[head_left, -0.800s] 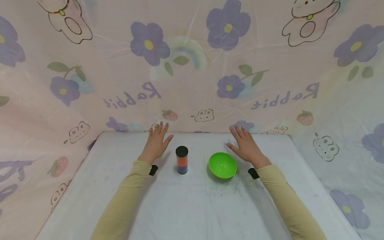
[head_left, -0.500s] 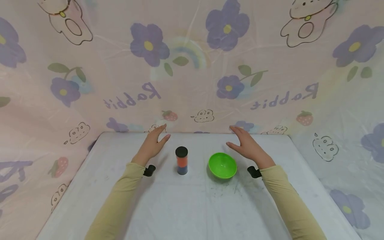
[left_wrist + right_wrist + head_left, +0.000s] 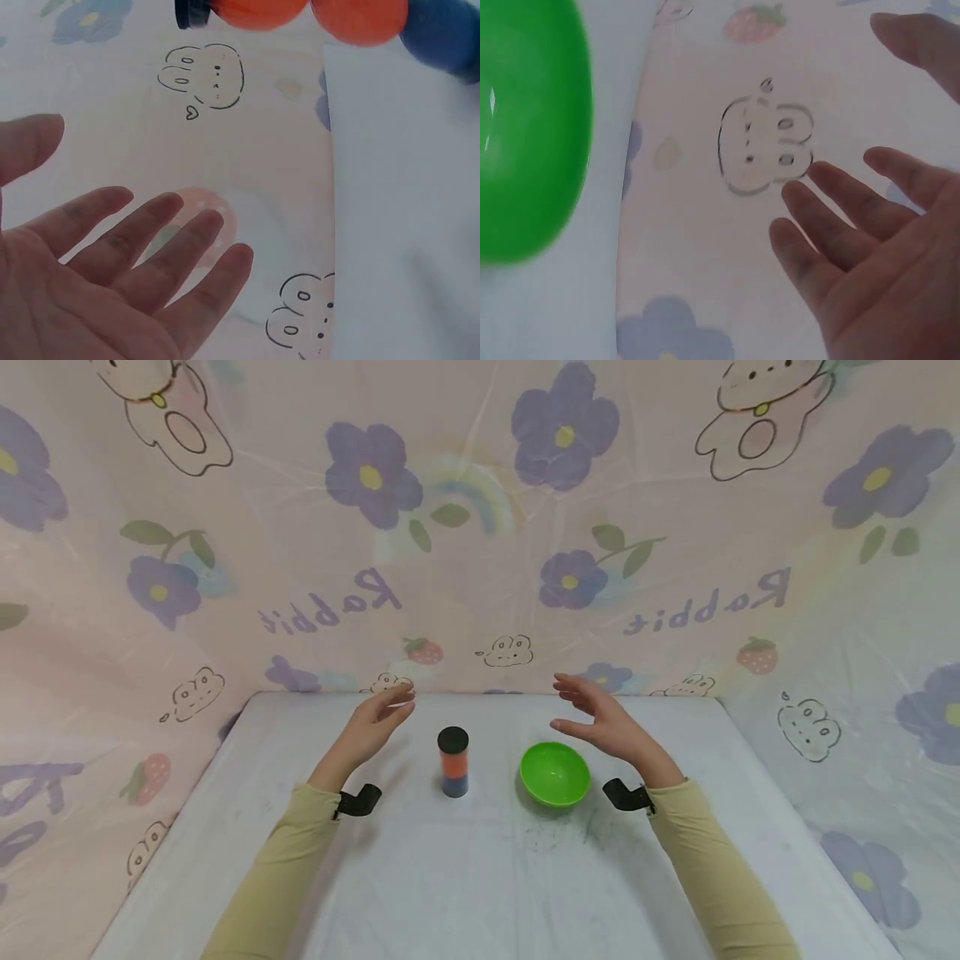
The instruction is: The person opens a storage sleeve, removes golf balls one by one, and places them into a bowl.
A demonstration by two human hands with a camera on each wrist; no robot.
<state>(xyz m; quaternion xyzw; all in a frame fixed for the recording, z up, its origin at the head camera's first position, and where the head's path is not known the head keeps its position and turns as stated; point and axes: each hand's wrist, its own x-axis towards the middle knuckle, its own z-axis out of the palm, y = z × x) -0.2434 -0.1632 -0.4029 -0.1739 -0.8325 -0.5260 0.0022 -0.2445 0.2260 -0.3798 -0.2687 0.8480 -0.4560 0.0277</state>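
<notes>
A slim upright clear container [image 3: 453, 764] with a black lid stands on the white table; orange and blue round shapes are stacked in it. To its right is a green bowl [image 3: 555, 774] with nothing in it. My left hand [image 3: 369, 727] hovers left of the container, palm turned inward, fingers extended and spread in the left wrist view. Beyond the bowl's right side, my right hand [image 3: 611, 724] is raised, thumb apart from its gently bent fingers. Neither hand holds anything. The left wrist view catches the container's orange balls [image 3: 360, 16] along its top edge.
The white-covered table [image 3: 465, 885] meets a patterned curtain [image 3: 480, 568] at the back and on both sides. Dark smudges [image 3: 558, 837] mark the cloth in front of the bowl. A black wrist camera [image 3: 360, 800] sits on each wrist.
Both hands have turned from palms down to palms facing inward, their fingers less spread in the head view. The wrists dropped slightly toward me. The container and bowl stay put.
</notes>
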